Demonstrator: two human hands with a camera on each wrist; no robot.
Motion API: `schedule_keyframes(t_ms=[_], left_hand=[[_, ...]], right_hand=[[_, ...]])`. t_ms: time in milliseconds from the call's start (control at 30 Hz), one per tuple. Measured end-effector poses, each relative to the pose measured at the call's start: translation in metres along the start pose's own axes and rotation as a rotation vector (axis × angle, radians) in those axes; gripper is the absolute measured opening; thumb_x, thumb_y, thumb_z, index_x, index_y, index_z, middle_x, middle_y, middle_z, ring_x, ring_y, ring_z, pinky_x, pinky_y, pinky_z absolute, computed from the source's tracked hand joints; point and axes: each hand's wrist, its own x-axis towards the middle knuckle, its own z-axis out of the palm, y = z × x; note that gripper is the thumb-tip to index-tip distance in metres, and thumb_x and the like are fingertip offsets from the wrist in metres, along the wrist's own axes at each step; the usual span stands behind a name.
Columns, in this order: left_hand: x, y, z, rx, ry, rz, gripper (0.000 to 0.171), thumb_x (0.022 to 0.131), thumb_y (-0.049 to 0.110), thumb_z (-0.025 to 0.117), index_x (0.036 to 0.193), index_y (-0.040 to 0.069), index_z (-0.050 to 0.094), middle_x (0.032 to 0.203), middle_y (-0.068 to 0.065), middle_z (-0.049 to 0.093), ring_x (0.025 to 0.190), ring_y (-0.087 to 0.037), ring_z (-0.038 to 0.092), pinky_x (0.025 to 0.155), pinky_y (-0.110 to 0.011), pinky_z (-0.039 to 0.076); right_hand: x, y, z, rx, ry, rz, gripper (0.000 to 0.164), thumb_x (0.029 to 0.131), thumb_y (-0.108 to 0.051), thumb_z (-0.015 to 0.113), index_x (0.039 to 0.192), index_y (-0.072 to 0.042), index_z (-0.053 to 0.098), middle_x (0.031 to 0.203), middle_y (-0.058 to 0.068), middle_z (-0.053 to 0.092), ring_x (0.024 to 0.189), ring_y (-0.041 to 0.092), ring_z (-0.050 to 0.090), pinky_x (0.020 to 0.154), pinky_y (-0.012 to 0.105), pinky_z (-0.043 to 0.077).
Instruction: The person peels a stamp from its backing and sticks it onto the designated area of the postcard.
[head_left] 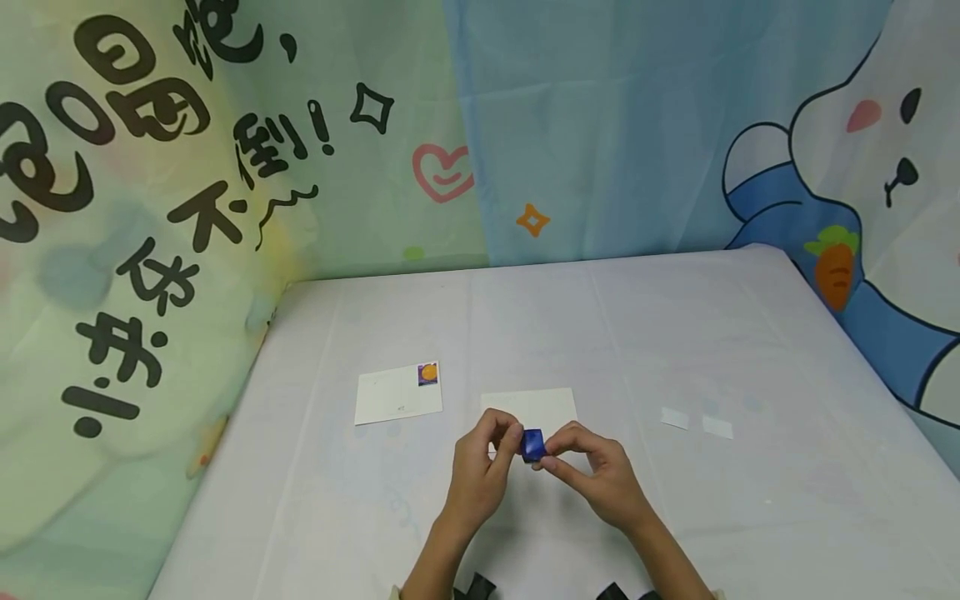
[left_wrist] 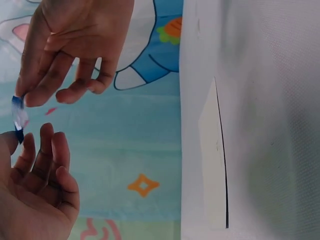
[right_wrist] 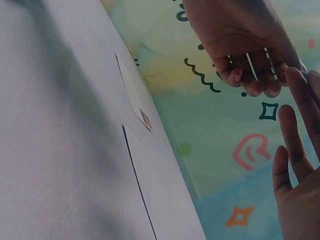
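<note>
Both hands are raised over the near part of the table with a small blue sticker between them. My left hand pinches its left edge between thumb and forefinger. On the opposite edge, my right hand pinches with thumb and fingertips. Seen from the left wrist, the sticker is thin, glossy and slightly bent. Behind the hands lies a plain white envelope, partly hidden by them. Another white envelope, to the left, bears a purple-and-orange stamp in its upper right corner.
Two small whitish pieces of paper, one beside the other, lie on the table to the right. A white cloth covers the table. Printed curtains hang behind and at the sides.
</note>
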Motion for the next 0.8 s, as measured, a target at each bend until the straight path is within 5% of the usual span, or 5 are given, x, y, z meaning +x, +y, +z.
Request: schedule_keyframes(t_ms=[333,800], left_hand=[[-0.0021,-0.0136,0.0050,0.054,-0.009,0.024,0.009,0.095,0.019,0.052,0.092,0.011,0.054,0.073,0.009,0.056,0.065,-0.006,0.049,0.062,-0.023,0.043],[-0.0008,-0.0126,0.0078,-0.003,-0.020,0.052,0.006,0.096,0.013,0.050,0.097,0.008,0.053,0.077,0.006,0.060,0.065,-0.008,0.053,0.054,-0.023,0.042]], right_hand=[[0.0016,-0.0035,0.0020,0.114,-0.025,-0.023,0.021,0.081,0.016,0.058,0.093,-0.001,0.060,0.086,0.010,0.062,0.083,0.022,0.061,0.083,0.029,0.043],[0.0008,-0.0045,-0.0026,0.076,0.048,0.031,0.015,0.082,0.012,0.059,0.093,0.002,0.059,0.084,0.009,0.063,0.081,0.020,0.061,0.086,0.027,0.042]])
